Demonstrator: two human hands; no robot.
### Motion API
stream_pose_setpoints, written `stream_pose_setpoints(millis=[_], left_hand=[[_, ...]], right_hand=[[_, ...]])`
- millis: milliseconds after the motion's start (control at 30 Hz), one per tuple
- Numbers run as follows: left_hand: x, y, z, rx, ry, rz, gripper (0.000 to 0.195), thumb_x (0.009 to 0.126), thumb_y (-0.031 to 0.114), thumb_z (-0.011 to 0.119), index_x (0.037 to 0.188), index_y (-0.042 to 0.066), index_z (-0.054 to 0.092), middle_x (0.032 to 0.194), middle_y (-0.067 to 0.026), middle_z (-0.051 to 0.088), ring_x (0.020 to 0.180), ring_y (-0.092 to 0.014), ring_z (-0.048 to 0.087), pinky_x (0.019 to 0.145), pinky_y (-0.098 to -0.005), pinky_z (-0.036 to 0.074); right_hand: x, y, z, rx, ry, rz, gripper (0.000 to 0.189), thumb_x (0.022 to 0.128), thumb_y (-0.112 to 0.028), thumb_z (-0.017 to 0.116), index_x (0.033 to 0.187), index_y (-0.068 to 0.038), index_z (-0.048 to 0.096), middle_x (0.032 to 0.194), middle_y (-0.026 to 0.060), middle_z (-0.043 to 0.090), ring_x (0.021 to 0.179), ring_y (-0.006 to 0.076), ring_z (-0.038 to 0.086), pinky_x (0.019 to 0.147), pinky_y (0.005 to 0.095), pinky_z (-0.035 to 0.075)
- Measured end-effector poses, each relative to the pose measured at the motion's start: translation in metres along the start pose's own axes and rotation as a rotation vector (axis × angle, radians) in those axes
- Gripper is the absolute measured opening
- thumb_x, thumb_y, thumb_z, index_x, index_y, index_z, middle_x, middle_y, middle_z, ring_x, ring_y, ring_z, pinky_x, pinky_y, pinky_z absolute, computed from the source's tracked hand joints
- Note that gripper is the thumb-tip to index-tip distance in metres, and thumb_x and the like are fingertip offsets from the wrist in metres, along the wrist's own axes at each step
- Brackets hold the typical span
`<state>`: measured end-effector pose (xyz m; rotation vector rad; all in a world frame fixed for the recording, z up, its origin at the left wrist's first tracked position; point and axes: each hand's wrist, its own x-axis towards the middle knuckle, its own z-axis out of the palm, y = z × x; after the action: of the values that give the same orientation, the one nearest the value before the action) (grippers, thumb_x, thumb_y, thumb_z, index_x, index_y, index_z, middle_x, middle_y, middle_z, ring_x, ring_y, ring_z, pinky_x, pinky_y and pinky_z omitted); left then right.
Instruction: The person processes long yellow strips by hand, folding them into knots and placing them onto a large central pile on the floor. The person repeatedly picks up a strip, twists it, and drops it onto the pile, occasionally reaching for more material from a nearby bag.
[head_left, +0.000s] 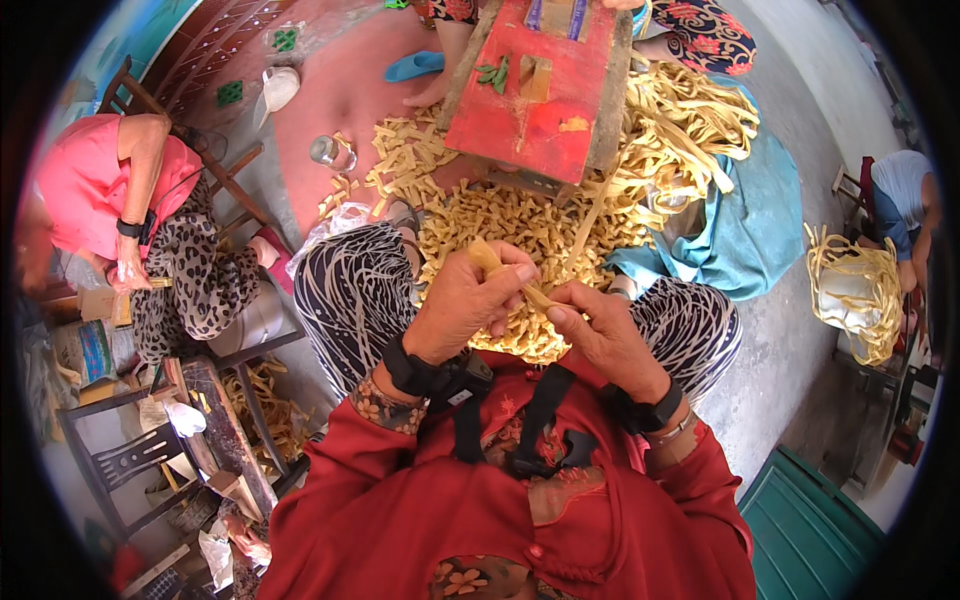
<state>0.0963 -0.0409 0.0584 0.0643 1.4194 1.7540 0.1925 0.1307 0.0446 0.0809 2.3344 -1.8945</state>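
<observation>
Both my hands meet in front of my chest over a tan, flat strip (537, 297), perhaps tofu skin or dried plant fibre. My left hand (476, 294) pinches the strip between thumb and fingers, and a folded end sticks up past the knuckles. With thumb and forefinger, my right hand (606, 330) grips the strip's other part. Beneath them, between my knees, spreads a large heap of small knotted tan pieces (517, 225). A long loose strip (589, 225) slants up from behind my right hand towards the pile of long strips (675, 127).
Ahead stands a low red-topped table (540, 127) holding a wooden block (535, 78) and green leaves (493, 75). A blue-green cloth (757, 217) lies under the strips. A glass jar (333, 152) stands ahead left. Other people sit left, right and across; a wooden bench (229, 435) is at left.
</observation>
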Motion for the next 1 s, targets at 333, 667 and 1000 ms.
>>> stream_pose_setpoints(millis=[333,667,1000], left_hand=[[0.031,0.036,-0.032,-0.078,0.14,0.275,0.006,0.085,0.011,0.058,0.085,0.006,0.056,0.063,0.0033,0.045,0.046,-0.004,0.039,0.04,-0.0209,0.038],[0.155,0.073,-0.054,0.528,0.258,0.689,0.006,0.085,0.008,0.057,0.085,0.002,0.057,0.064,0.0029,0.049,0.048,-0.007,0.048,0.044,-0.0215,0.04],[0.073,0.019,-0.06,0.849,0.245,0.323,0.028,0.083,0.028,0.063,0.087,0.0,0.061,0.057,-0.0061,0.05,0.053,-0.012,0.047,0.05,-0.0291,0.037]], right_hand=[[0.047,-0.015,-0.033,-0.194,0.059,-0.154,0.031,0.092,-0.024,0.052,0.072,0.0,0.049,0.059,0.0135,0.043,0.051,0.0246,0.043,0.049,0.0345,0.034],[0.149,-0.009,-0.071,-0.578,0.395,-0.27,0.03,0.091,-0.025,0.051,0.072,-0.003,0.046,0.058,0.0175,0.045,0.051,0.0347,0.048,0.048,0.0415,0.036],[0.075,0.01,-0.029,-0.246,0.167,-0.115,0.02,0.092,-0.023,0.05,0.086,-0.004,0.054,0.068,0.0179,0.049,0.06,0.0345,0.049,0.053,0.0374,0.04]])
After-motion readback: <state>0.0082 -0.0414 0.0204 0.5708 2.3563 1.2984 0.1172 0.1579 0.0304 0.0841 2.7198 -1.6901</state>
